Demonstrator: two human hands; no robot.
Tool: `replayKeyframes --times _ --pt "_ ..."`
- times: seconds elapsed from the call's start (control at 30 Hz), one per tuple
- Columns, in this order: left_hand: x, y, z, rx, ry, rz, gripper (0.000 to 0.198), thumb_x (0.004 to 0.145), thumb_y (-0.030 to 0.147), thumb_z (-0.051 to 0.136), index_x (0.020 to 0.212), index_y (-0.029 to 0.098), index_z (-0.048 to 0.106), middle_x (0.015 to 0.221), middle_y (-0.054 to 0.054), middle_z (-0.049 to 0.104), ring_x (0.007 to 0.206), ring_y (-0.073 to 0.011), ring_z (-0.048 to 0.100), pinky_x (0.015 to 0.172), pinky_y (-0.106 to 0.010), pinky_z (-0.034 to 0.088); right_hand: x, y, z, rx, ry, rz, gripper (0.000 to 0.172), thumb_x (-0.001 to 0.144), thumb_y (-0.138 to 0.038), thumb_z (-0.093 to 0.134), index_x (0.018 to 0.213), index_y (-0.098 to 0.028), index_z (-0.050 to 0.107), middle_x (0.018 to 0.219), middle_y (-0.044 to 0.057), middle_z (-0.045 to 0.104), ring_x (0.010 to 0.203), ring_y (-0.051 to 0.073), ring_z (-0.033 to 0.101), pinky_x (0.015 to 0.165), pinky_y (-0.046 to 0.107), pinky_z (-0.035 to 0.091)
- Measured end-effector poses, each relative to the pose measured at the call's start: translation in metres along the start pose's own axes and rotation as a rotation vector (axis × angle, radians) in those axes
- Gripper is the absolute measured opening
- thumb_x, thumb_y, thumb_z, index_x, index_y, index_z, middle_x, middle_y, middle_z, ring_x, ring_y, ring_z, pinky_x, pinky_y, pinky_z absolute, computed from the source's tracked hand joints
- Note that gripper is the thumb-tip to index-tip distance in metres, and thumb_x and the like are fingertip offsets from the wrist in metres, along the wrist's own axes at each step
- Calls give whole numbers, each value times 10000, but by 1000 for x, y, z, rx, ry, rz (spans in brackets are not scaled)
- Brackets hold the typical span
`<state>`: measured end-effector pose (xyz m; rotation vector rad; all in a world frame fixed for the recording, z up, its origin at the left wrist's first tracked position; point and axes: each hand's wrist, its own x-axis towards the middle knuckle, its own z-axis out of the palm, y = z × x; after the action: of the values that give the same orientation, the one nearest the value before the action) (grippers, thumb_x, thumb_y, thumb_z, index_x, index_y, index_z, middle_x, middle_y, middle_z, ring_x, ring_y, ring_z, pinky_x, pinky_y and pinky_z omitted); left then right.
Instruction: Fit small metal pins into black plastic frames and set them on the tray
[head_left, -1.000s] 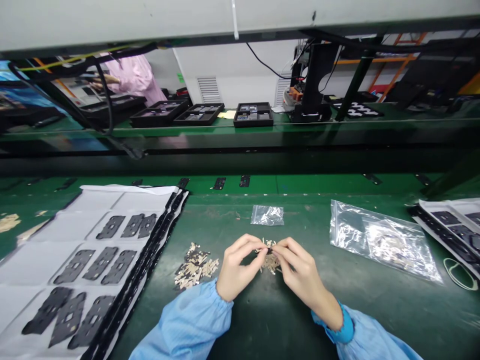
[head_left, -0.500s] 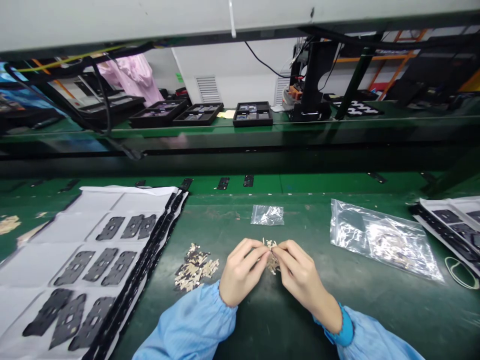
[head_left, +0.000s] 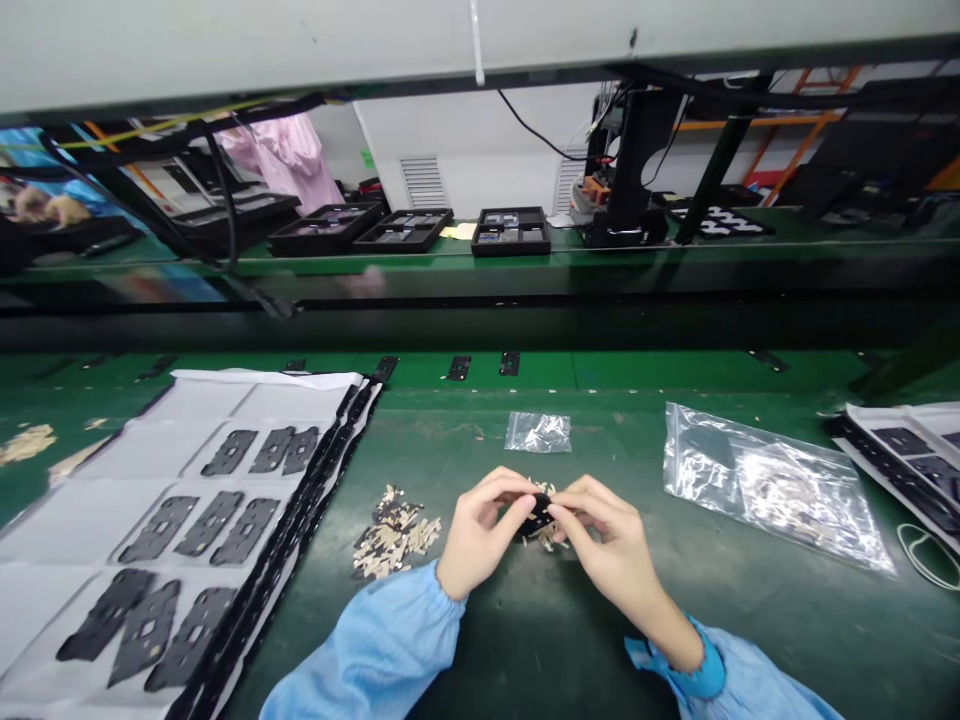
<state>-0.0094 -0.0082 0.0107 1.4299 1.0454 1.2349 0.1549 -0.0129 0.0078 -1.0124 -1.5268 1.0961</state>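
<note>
Between my two hands, a small black plate (head_left: pixel 537 507) is held just above a pile of small pale metal strips (head_left: pixel 546 538). My left hand (head_left: pixel 484 527) pinches the plate's left side between thumb and fingers. At its right edge, the thumb and fingers of my right hand (head_left: pixel 609 535) are closed; whether a tiny piece is also between them is hidden. Left of my left hand lies a second, larger heap of pale and dark strips (head_left: pixel 394 535). Beyond my hands is a small clear zip bag (head_left: pixel 538 433).
Black plates (head_left: pixel 160 530) lie in rows on a white compartment sheet (head_left: pixel 45 530) at left. A large clear bag of metal parts (head_left: pixel 780 490) and a rubber band (head_left: pixel 926 560) lie at right. Several black plates sit on the green strip behind. A shelf (head_left: pixel 300 45) overhangs the bench.
The black plate now shows between my fingers, where it was not visible before. My hands have turned and my fingers have shifted around it. The view has moved slightly.
</note>
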Motion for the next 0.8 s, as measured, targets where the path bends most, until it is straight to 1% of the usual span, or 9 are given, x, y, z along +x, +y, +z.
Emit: replayKeyframes --times 0.07,0.13,0.23,0.33,0.5,0.63,0.8 --pt "-1 -2 0 30 11 43 108 813 178 590 851 148 686 826 -69 610 806 -169 595 713 -279 483 -1 1 1 32 1 20 115 839 -222 581 853 -188 690 792 31 532 550 118 586 497 253 563" --pt "-2 -4 1 83 50 82 94 807 162 594 830 149 684 797 -62 613 778 -163 589 704 -283 475 -2 2 2 45 0 21 115 836 -217 583 861 -189 692 791 28 527 546 114 587 493 249 568" --pt "-5 -4 3 175 95 136 81 797 136 592 799 151 672 767 -50 611 748 -155 584 689 -280 467 -4 6 3 32 -4 1 123 840 -190 575 889 -195 687 807 30 527 548 112 594 492 244 560" --pt "-4 -3 3 254 111 175 81 785 121 597 791 154 671 760 -42 611 736 -148 585 682 -271 466 -5 8 4 -4 -7 -29 136 844 -166 564 906 -200 681 813 32 531 559 115 598 496 242 547" --pt "-3 -3 4 283 125 174 61 782 124 598 771 148 653 742 -34 597 715 -139 579 667 -260 464 -5 7 4 -50 -6 -54 148 846 -147 557 923 -201 671 813 31 534 549 110 587 503 245 536" --pt "-5 -3 6 276 118 168 57 788 121 587 769 144 635 745 -33 588 714 -136 572 664 -259 463 -4 6 5 -9 -5 -28 133 843 -159 565 904 -196 676 817 30 528 556 109 591 498 239 559" --pt "-6 -4 6 280 139 174 91 778 132 612 822 156 687 791 -47 629 752 -145 593 698 -262 474 -2 5 5 34 4 8 107 834 -178 581 869 -185 681 804 24 522 555 109 594 497 241 576"
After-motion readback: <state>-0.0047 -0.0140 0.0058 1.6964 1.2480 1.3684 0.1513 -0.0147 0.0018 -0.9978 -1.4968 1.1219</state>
